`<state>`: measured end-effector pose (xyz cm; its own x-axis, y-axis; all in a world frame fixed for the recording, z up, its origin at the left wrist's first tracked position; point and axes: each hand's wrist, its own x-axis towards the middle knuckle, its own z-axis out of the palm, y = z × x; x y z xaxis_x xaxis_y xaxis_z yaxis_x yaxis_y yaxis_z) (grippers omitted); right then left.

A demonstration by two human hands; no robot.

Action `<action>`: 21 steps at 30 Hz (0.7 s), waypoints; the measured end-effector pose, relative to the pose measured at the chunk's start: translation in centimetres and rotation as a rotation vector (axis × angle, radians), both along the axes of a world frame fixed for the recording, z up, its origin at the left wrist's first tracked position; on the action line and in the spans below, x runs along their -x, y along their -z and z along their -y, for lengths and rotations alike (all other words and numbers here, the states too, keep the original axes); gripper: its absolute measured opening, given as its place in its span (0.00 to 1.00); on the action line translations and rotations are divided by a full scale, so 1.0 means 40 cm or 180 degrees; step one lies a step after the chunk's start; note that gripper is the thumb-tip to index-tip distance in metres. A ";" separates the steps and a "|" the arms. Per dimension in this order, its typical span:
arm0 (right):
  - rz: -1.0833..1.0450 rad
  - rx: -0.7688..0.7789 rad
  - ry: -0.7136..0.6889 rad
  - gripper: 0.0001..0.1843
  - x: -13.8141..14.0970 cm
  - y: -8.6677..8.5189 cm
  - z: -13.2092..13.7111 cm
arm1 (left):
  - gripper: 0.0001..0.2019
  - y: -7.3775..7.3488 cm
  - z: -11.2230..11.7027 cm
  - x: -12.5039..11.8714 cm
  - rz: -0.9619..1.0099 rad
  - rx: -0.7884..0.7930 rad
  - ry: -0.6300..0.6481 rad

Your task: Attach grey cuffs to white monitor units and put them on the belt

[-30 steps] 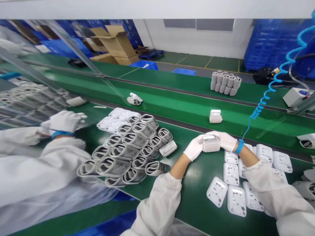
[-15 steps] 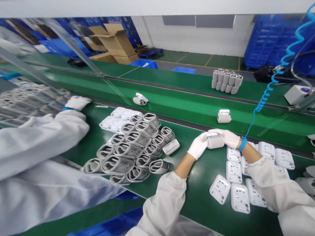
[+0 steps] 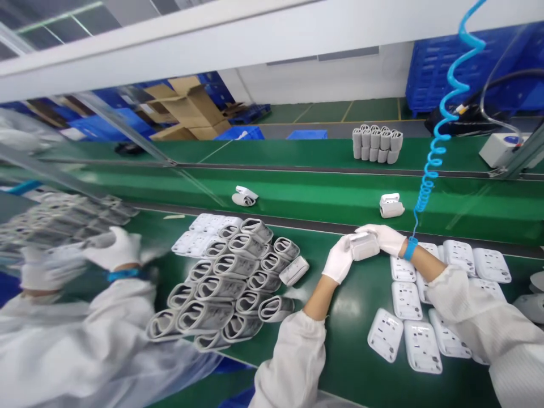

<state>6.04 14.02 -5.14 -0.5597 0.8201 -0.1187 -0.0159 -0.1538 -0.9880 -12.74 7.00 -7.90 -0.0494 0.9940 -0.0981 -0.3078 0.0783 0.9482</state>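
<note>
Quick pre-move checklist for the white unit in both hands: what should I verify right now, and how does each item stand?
1. Grip: left hand and right hand both clasp the white unit: ok.
2. Unit fully seated in its grey cuff: cannot tell, fingers cover it.
3. Conveyor belt ahead: one finished unit rides close by: not ok.
4. Blue wrist strap on, coiled cord attached: ok.
5. Rolled cuffs stacked within left reach: ok.
6. Co-worker's sleeve apart from the pile: ok.

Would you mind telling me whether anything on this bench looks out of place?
One rolled grey cuff lies on its side, apart from the pile of cuffs; otherwise nothing stands out.
</note>
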 end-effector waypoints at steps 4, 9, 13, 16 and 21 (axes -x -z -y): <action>0.0222 -0.0124 -0.0004 0.27 -0.007 0.001 -0.006 | 0.51 0.002 0.006 -0.002 0.0187 0.0263 -0.0227; 0.0234 -0.0060 -0.0392 0.30 -0.010 -0.002 0.004 | 0.55 -0.001 0.029 -0.008 0.0234 0.0155 -0.0282; 0.0499 -0.0445 -0.0209 0.23 -0.008 0.002 -0.002 | 0.44 -0.001 0.047 -0.015 -0.0785 -0.0505 -0.0074; 0.0500 -0.0402 -0.0125 0.19 -0.009 -0.001 -0.009 | 0.41 -0.010 0.063 -0.024 -0.1863 -0.1252 0.0034; 0.0333 -0.0206 -0.0226 0.16 -0.012 -0.008 -0.010 | 0.34 -0.039 0.071 -0.018 -0.2568 -0.1862 -0.0180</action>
<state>6.53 14.44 -4.83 -0.6040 0.7867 -0.1275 0.0964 -0.0867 -0.9916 -12.01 4.17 -6.33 0.0658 0.8693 0.4899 0.4565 -0.4628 0.7599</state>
